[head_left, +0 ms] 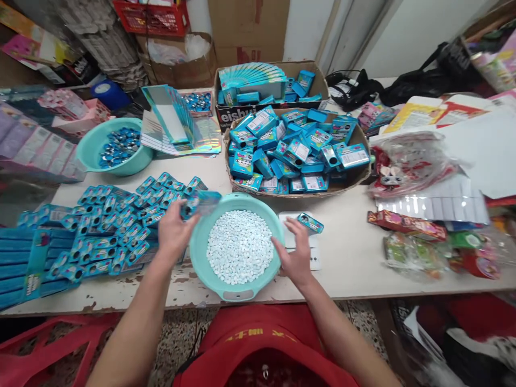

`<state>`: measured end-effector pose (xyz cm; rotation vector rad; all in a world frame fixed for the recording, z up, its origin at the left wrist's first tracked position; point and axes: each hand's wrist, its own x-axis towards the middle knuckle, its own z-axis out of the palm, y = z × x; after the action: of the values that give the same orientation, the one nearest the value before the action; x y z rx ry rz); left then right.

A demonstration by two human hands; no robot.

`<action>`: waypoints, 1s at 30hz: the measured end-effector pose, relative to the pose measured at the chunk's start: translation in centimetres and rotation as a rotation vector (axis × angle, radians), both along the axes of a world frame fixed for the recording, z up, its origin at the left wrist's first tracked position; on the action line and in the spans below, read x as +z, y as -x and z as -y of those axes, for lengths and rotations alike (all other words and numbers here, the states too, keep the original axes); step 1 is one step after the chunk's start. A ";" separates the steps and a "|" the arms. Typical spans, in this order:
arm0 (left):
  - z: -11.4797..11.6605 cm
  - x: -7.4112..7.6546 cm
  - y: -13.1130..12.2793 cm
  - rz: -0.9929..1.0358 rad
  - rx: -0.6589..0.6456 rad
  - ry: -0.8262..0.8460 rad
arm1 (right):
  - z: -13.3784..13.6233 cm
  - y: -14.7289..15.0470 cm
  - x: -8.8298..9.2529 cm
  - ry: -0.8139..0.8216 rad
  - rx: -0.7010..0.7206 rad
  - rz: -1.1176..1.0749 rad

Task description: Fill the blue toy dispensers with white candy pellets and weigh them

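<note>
My left hand (175, 228) is closed around a small blue candy box (205, 202), blurred by motion, at the upper left rim of the bowl. Small pale-blue candies (239, 247) fill much of the turquoise bowl (199, 266) in front of me. At the bowl's right rim, my right hand (297, 252) has its fingers spread, with nothing seen in them. Just beyond its fingertips another blue box (310, 222) lies at the top of a white scale (315, 259), which the hand partly covers. Left of my left hand, many similar boxes (121, 220) stand in rows, their round openings facing up.
Behind the bowl, a cardboard box (298, 191) is heaped with blue boxes. A second carton (322, 88) stands behind it. To the left are a smaller turquoise bowl (86, 148) of shiny blue pieces and folded cards (169, 115). Plastic-bagged toys (407, 166) lie at the right.
</note>
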<state>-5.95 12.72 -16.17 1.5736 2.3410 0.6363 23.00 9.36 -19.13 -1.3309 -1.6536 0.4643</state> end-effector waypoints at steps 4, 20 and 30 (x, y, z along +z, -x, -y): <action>-2.8 -3.5 2.9 -0.156 0.201 0.127 | 0.2 -6.5 -0.9 0.029 -0.330 -0.013; -3.4 -8.7 3.5 -0.205 0.112 0.251 | -0.6 -10.3 -4.8 0.357 -0.424 -0.163; 1.2 -5.6 -6.9 0.457 0.032 0.018 | -2.7 -9.6 -5.9 0.469 -0.288 -0.240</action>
<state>0.99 11.57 -21.78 1.2252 2.0242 0.8734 32.62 12.05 -24.99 -1.7458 -1.1693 0.8354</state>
